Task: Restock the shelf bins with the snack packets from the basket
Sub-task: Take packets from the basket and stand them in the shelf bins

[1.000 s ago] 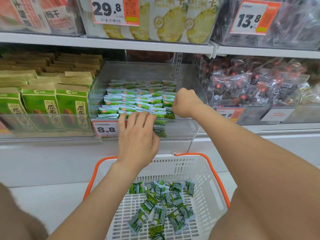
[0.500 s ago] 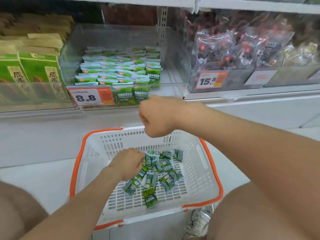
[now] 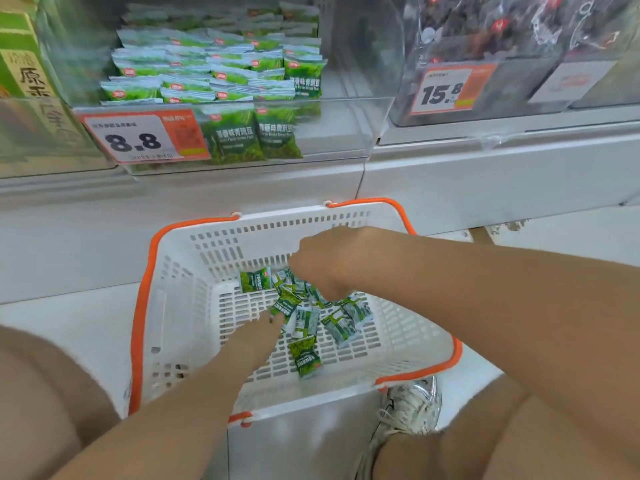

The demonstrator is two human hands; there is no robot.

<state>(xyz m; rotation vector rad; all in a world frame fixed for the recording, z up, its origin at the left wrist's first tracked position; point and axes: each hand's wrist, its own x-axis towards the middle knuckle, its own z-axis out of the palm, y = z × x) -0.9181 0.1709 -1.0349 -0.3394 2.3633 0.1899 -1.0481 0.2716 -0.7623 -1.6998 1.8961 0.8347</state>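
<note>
Moved: since half a second ago my right hand (image 3: 332,265) has come down from above the basket (image 3: 141,306) onto the packets (image 3: 341,322) inside it. My left hand (image 3: 257,336) was already in the basket and stays there.
Right hand: knuckles up, fingers curled down over the far side of the pile, tips hidden among the packets. I cannot tell whether it has hold of one.
Left hand: blurred, reaching in from the near left with fingers pointing at the near edge of the pile. I cannot tell how far open it is or whether it holds anything.
Packets: small, green and white, heaped loosely on the basket's bottom toward its far side. A stray packet (image 3: 306,358) lies apart from the heap, nearer me.
Basket: white slotted plastic with an orange rim, on the floor (image 3: 69,317) between my knees, just in front of the shelf base.
Bin: clear bin (image 3: 339,126) on the shelf right above the basket. Rows (image 3: 207,69) of the same green packets fill its left and middle, and two stand upright against the front wall.
Tag: orange and white tag (image 3: 138,138) reading 8.8, on the bin's front left.
Neighbours: green boxes (image 3: 17,57) in the bin to the left. Dark sweets (image 3: 485,26) in clear wrap fill the bin to the right, behind a second tag (image 3: 443,90) reading 15.8.
Shoe: pale laced shoe (image 3: 412,407) on the floor by the basket's near right corner.
</note>
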